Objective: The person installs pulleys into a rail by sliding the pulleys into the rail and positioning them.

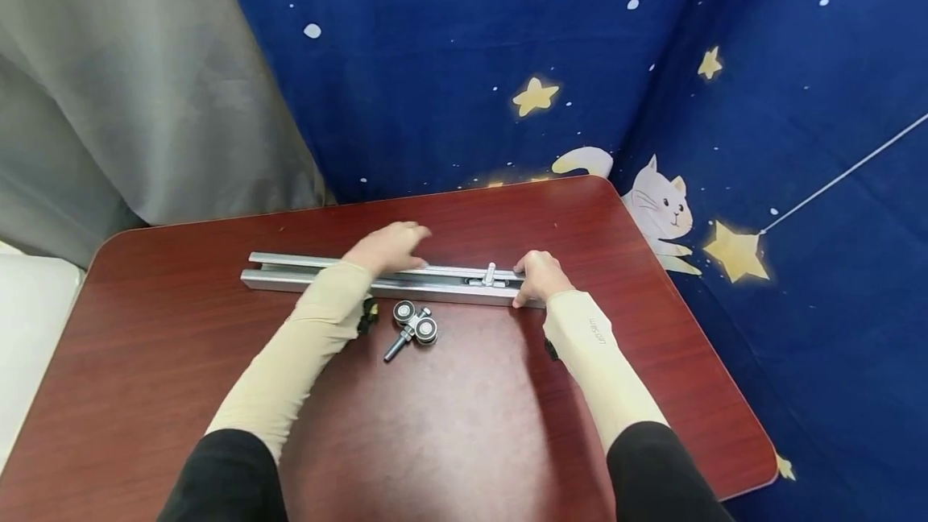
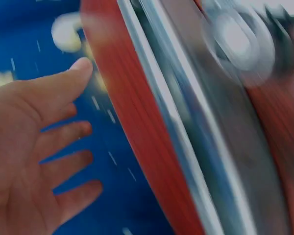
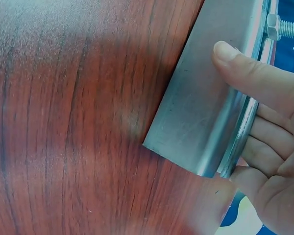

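Note:
A long silver metal channel rail [image 1: 435, 292] lies across the table with its slot facing up. My right hand [image 1: 540, 276] grips its right end, the thumb [image 3: 242, 66] pressed on the side nearer me and the fingers on the far side. Close to that hand, a threaded bolt with a nut [image 3: 274, 28] stands up out of the slot. My left hand [image 1: 391, 248] hovers over the middle of the rail, fingers spread and holding nothing, as the blurred left wrist view also shows. A wheeled trolley [image 1: 413, 330] with a bolt lies on the table in front of the rail.
The reddish-brown wooden table [image 1: 181, 361] has rounded corners. Behind it hang a grey curtain [image 1: 159, 87] and a blue curtain [image 1: 449, 63] with stars and a cat. Something white [image 1: 32, 321] stands beyond the left edge.

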{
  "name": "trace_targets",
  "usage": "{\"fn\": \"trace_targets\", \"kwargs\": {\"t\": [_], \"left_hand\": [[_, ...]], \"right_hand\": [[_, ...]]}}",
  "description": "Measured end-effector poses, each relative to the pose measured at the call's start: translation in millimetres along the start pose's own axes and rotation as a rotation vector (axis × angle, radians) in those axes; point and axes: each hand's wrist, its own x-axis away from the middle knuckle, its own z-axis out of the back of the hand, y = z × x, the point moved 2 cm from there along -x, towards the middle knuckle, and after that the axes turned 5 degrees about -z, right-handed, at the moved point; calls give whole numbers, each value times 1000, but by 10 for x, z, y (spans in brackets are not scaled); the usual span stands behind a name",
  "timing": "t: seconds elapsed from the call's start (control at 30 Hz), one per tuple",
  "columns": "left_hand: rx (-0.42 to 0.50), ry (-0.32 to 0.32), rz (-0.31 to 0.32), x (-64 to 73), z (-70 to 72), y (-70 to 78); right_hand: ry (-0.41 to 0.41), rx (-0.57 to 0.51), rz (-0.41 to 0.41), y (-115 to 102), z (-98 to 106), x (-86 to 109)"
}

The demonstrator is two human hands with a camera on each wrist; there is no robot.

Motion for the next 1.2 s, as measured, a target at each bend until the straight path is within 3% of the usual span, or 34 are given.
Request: {"fn": "trace_targets", "kwargs": {"t": [0.17, 0.4, 0.53, 0.7, 0.8, 1.0, 1.2], "left_hand": [[-10, 15, -164, -286, -42, 481], [-79, -42, -194, -504, -157, 842], [-133, -51, -199, -565, -200, 921], [-134, -7, -194, -620, -206, 978], [-146, 26, -174, -652, -207, 1048], [-255, 87, -118, -678, -231, 1197], [-284, 92, -97, -659, -235, 1205]], "right_hand": [[-11, -1, -34, -81, -26, -5], [7, 10, -20, -137, -46, 14], [10, 23, -8, -132, -55, 36], [10, 22, -9, -108, -31, 51], [27, 33, -1, -95, 3, 57], [42, 21, 16, -106, 23, 48], [31, 24, 9, -75, 31, 31]]}}
